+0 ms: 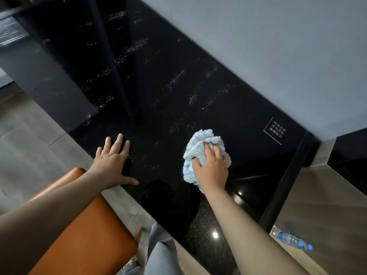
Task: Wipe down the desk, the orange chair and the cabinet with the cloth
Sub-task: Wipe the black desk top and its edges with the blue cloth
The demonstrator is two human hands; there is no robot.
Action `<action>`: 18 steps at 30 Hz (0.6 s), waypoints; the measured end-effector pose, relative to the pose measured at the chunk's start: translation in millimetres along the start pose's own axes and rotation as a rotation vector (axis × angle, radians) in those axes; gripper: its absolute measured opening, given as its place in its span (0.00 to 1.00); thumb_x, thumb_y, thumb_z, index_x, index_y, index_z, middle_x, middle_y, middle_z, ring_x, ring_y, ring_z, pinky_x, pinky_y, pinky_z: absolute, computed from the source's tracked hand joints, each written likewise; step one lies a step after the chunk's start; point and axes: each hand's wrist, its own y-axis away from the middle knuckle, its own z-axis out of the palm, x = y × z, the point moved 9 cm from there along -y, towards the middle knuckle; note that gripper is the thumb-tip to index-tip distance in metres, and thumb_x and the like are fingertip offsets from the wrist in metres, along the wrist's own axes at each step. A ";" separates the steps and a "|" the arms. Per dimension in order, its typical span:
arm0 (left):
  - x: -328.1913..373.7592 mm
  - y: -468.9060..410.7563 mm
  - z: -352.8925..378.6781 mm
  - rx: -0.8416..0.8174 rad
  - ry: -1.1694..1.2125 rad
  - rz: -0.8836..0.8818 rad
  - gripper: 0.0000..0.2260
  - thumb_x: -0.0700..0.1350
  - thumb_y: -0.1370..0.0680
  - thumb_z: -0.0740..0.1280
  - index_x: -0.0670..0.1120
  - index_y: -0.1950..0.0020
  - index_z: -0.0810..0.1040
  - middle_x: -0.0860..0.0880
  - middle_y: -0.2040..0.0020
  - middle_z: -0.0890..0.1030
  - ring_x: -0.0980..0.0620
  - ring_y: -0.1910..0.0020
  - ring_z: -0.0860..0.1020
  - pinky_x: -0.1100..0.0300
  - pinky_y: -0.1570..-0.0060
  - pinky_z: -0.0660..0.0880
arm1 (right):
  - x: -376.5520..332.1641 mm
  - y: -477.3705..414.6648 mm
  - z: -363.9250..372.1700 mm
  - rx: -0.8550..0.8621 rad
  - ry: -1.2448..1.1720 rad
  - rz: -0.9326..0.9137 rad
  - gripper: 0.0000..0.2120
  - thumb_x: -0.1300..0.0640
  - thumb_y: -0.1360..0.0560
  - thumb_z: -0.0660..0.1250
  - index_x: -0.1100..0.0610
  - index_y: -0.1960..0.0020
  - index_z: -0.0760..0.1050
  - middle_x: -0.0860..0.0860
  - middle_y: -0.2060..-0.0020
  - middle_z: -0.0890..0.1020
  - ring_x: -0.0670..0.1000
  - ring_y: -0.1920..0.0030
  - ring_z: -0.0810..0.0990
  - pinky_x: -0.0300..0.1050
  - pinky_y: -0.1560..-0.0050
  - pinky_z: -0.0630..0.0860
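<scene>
Two hands rest on the black desk (178,86). Left hand (113,161) lies flat, fingers spread wide. Right hand (212,167) grips the bunched blue cloth (198,143), pressing it on the desk. Orange chair (89,231) stands lower left.

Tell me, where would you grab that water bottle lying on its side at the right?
Probably around the clear middle of the water bottle, coming down from above with fingers across its width. It lies flat on the side surface, so its round body is exposed on top and both sides, while the blue cap offers little to pinch.
</scene>
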 end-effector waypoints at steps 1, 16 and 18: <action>-0.2 -0.2 0.1 0.002 -0.003 0.003 0.59 0.71 0.37 0.70 0.47 0.22 0.38 0.46 0.23 0.33 0.39 0.24 0.36 0.41 0.26 0.47 | -1.3 4.1 0.7 -0.001 0.000 0.000 0.30 0.44 0.25 0.65 0.49 0.25 0.63 0.48 0.28 0.65 0.54 0.33 0.64 0.40 0.54 0.68; -5.8 6.2 -2.6 -0.009 0.065 0.048 0.55 0.67 0.34 0.72 0.47 0.21 0.42 0.47 0.22 0.36 0.40 0.23 0.37 0.44 0.25 0.47 | -24.1 77.1 18.4 -0.023 -0.003 -0.003 0.31 0.45 0.25 0.65 0.49 0.24 0.62 0.47 0.28 0.64 0.53 0.34 0.64 0.40 0.49 0.71; -6.6 14.1 2.5 -0.007 0.050 0.065 0.54 0.66 0.33 0.71 0.46 0.21 0.43 0.45 0.22 0.37 0.41 0.23 0.38 0.45 0.25 0.47 | -27.2 86.1 20.6 -0.030 -0.004 -0.006 0.31 0.45 0.25 0.65 0.48 0.24 0.62 0.47 0.28 0.64 0.53 0.34 0.64 0.40 0.49 0.71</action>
